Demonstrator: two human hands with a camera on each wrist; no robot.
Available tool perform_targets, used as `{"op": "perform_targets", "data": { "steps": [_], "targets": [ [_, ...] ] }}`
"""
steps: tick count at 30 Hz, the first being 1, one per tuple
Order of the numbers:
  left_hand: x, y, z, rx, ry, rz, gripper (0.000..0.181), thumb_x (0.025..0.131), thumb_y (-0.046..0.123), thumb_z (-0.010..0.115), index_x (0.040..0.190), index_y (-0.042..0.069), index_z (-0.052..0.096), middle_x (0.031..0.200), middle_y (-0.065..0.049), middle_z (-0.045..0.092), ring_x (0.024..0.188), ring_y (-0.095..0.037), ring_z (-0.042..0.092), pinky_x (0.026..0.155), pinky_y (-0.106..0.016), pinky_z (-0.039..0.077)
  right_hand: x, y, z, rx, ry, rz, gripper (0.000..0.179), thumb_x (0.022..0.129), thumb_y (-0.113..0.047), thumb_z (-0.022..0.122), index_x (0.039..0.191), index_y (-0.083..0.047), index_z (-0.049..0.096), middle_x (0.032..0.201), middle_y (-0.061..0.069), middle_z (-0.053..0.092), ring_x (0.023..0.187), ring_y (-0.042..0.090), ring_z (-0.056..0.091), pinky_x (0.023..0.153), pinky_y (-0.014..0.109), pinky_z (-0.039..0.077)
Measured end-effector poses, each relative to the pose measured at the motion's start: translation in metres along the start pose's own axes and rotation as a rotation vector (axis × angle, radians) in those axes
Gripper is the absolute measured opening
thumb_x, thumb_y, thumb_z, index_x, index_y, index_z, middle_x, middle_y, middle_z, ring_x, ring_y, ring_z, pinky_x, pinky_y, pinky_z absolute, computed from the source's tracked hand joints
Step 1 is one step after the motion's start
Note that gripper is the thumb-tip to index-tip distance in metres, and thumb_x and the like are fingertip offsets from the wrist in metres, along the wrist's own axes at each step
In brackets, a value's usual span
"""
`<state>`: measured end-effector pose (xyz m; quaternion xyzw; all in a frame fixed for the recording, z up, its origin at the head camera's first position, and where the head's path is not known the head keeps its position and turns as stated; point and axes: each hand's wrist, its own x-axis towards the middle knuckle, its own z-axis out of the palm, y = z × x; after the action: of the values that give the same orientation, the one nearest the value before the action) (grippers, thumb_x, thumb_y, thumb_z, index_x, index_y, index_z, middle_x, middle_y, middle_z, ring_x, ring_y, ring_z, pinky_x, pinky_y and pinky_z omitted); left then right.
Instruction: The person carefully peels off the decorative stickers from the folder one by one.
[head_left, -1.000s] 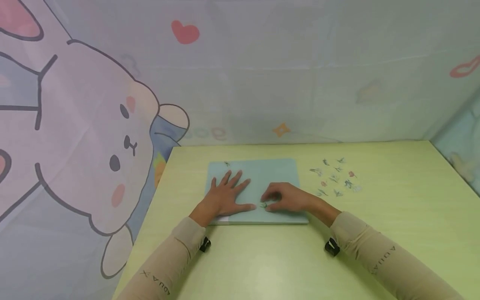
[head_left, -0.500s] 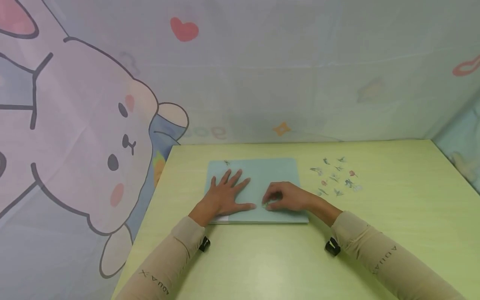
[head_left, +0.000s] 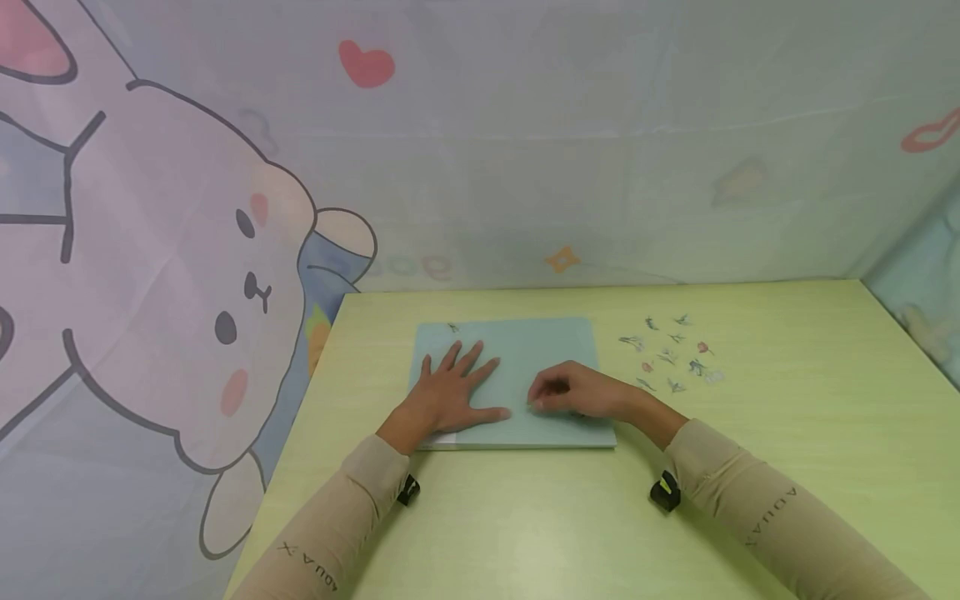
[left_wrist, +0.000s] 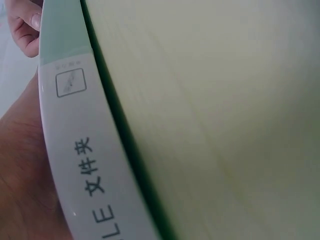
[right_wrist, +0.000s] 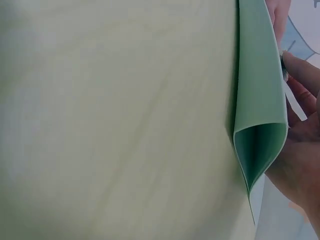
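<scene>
A pale green file folder (head_left: 517,350) lies on the table, its spine label (left_wrist: 75,125) facing the near edge. My left hand (head_left: 446,400) rests on the folder's left part with straight, spread fingers. Over the right part, my right hand (head_left: 573,390) has its fingers bent toward the thumb. In the right wrist view it pinches a small, dark-and-white flower sticker (right_wrist: 295,100), mostly hidden by the fingers. Another small flower sticker (head_left: 453,327) lies near the folder's far left corner.
Several small flower stickers (head_left: 667,357) are scattered on the yellow-green table (head_left: 787,417) right of the folder. Behind the table hangs a printed cloth (head_left: 510,167). The table's left edge runs beside the left sleeve (head_left: 337,517).
My right fingers have closed on the small sticker that lay at the fingertips on the folder, and have risen slightly. The left hand stays in place.
</scene>
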<state>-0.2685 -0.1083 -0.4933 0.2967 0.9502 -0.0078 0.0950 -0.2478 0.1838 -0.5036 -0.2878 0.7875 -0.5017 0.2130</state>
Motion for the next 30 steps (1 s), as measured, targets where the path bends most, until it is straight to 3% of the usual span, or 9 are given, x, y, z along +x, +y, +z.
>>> {"op": "perform_targets", "data": {
  "steps": [11,20,30],
  "targets": [
    [-0.0009,0.0009,-0.0009,-0.004,0.009,0.007,0.1,0.091,0.091,0.041,0.171,0.037,0.018,0.179,-0.001,0.006,0.164,-0.036,0.006,0.121,-0.076,0.014,-0.0039,-0.0015,-0.0007,0.013,0.032,0.051,0.027,0.103,-0.014,0.072,0.129,-0.006,0.073,0.106,0.005,0.071,0.097,0.021,0.061,0.085,0.032,0.051],
    [-0.0009,0.0014,-0.0013,-0.008,-0.001,0.008,0.1,0.091,0.09,0.041,0.171,0.035,0.018,0.179,-0.002,0.006,0.163,-0.037,0.007,0.12,-0.076,0.014,-0.0026,0.0,0.0023,0.067,0.046,0.029,0.011,0.103,-0.011,0.071,0.11,-0.003,0.072,0.101,0.009,0.07,0.091,0.023,0.06,0.081,0.03,0.051],
    [-0.0024,0.0018,-0.0028,-0.029,-0.002,0.003,0.099,0.092,0.089,0.044,0.171,0.035,0.019,0.179,-0.001,0.006,0.164,-0.037,0.006,0.121,-0.076,0.013,-0.0043,-0.0015,0.0043,0.073,0.09,0.011,0.009,0.104,-0.012,0.069,0.108,-0.004,0.071,0.106,0.009,0.069,0.095,0.025,0.057,0.083,0.031,0.048]
  ]
}}
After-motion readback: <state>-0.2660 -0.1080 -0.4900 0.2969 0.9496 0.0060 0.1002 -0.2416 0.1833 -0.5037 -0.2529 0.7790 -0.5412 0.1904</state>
